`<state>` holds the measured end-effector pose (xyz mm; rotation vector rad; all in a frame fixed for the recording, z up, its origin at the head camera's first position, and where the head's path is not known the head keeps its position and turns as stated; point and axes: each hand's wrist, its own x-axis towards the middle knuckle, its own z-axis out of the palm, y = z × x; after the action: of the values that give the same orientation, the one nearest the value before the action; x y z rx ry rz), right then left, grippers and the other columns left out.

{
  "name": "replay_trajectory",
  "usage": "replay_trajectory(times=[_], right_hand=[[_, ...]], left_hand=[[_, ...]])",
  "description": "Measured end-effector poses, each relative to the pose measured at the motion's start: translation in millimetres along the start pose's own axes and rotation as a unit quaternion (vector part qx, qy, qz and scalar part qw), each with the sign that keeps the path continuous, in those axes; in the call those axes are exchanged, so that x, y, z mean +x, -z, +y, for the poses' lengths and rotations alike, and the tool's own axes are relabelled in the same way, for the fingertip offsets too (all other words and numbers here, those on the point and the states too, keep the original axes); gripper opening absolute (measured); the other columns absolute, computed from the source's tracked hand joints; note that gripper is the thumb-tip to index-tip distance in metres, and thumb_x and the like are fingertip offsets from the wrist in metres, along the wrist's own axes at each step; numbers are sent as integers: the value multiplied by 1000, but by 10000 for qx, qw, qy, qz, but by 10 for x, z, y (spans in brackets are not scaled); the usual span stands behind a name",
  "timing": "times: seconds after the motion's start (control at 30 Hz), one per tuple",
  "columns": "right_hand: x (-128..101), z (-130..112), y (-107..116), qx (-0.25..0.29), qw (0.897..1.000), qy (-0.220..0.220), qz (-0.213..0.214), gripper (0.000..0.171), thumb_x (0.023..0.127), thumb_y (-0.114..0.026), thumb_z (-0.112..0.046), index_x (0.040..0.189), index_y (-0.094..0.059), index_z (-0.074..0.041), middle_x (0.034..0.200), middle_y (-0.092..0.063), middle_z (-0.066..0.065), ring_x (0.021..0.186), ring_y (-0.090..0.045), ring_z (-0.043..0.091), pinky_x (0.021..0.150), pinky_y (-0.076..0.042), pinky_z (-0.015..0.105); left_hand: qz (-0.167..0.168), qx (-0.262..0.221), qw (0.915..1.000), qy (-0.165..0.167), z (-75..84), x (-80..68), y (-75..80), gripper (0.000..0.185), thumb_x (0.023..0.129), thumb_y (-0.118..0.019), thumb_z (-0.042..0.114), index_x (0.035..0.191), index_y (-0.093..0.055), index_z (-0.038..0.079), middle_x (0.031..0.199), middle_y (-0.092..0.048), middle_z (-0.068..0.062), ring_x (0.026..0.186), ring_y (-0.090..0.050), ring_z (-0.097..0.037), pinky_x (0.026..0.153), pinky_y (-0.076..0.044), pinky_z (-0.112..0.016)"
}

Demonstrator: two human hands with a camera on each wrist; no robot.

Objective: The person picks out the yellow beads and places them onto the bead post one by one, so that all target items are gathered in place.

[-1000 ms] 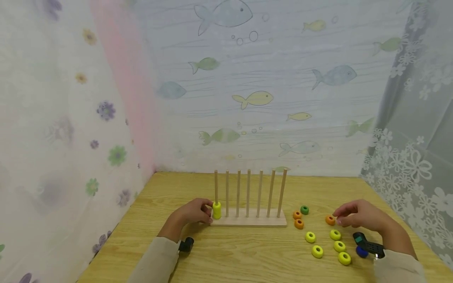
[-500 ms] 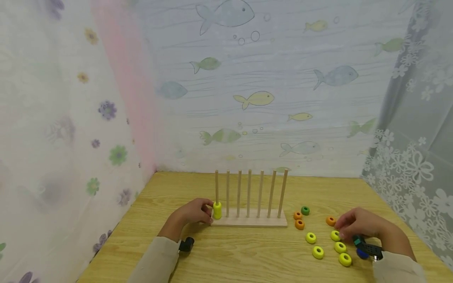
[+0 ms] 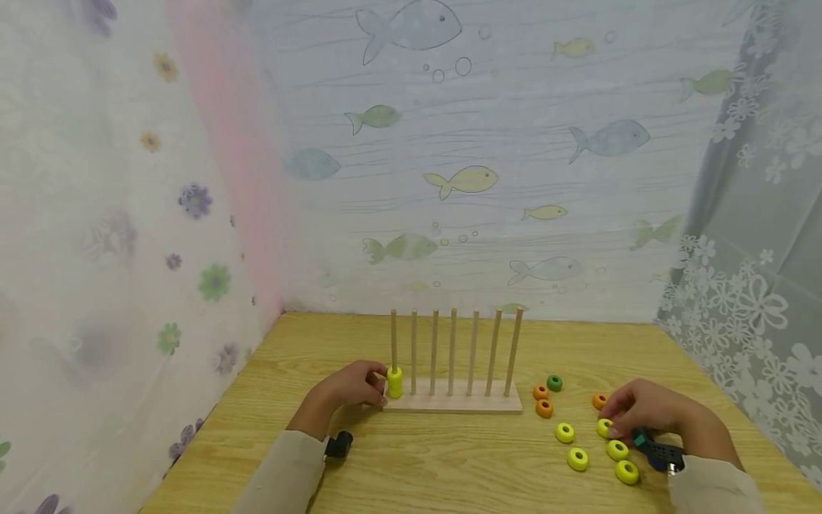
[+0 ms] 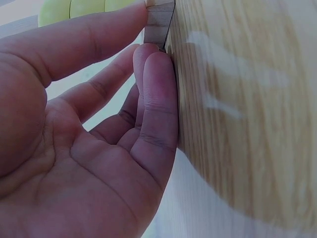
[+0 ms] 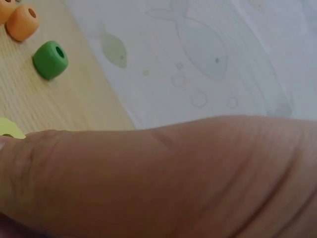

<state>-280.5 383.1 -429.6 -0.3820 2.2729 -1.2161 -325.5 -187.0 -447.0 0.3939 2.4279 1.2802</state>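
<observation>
1. The left hand (image 3: 349, 389) sits at the lower middle of the head view, against the left end of the wooden peg rack (image 3: 452, 403). Its fingers lie fairly straight, thumb and fingertips touching the rack's base (the left wrist view shows the fingertips (image 4: 158, 74) pressed to the wood).
2. A stack of yellow rings (image 3: 394, 382) sits low on the leftmost peg, just beside that hand.
3. The right hand (image 3: 645, 410) is at the lower right, fingers curled down onto a yellow ring (image 3: 604, 427) lying on the table (image 3: 449, 471); it seems to pinch it, though the grip itself is hidden.
4. Four more yellow rings (image 3: 578, 458) lie around that hand, an orange ring (image 3: 599, 401) just above its fingers.
5. Two orange rings (image 3: 544, 407) and a green ring (image 3: 554, 383) lie between rack and right hand.
</observation>
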Motion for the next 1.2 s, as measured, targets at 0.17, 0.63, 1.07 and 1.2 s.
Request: replay_trajectory(times=[0.17, 0.63, 1.07, 1.2], right_hand=[[19, -28, -13, -171, 9998, 87, 43, 26, 91, -76, -7, 112, -73, 8, 87, -75, 10, 71, -69, 19, 64, -59, 36], [57, -67, -17, -437, 9986, 291, 111, 21, 93, -73, -6, 110, -74, 7, 91, -76, 15, 73, -71, 20, 65, -59, 35], [42, -252, -33, -840, 9948, 338, 473, 26, 93, -74, -14, 113, -74, 3, 85, -71, 9, 67, -59, 15, 59, -51, 33], [19, -349, -37, -1061, 9920, 352, 588, 25, 93, -74, -16, 111, -75, 1, 89, -73, 9, 73, -63, 17, 63, -53, 35]], left_hand=[[-17, -23, 10000, -1, -7, 13, -4, 53, 87, -81, 3, 136, -59, 2, 103, -65, -11, 81, -60, -20, 70, -51, -33], [-14, 22, 10000, -5, -25, 8, -10, 53, 86, -82, 4, 134, -59, 2, 102, -65, -11, 81, -59, -20, 71, -51, -33], [-48, 28, 10000, 10, -33, 16, 7, 54, 87, -81, 5, 137, -58, 2, 104, -65, -11, 82, -61, -21, 70, -52, -32], [-38, -3, 10000, 40, -35, 20, 9, 55, 87, -81, 5, 137, -58, 3, 104, -65, -11, 82, -61, -21, 70, -52, -33]])
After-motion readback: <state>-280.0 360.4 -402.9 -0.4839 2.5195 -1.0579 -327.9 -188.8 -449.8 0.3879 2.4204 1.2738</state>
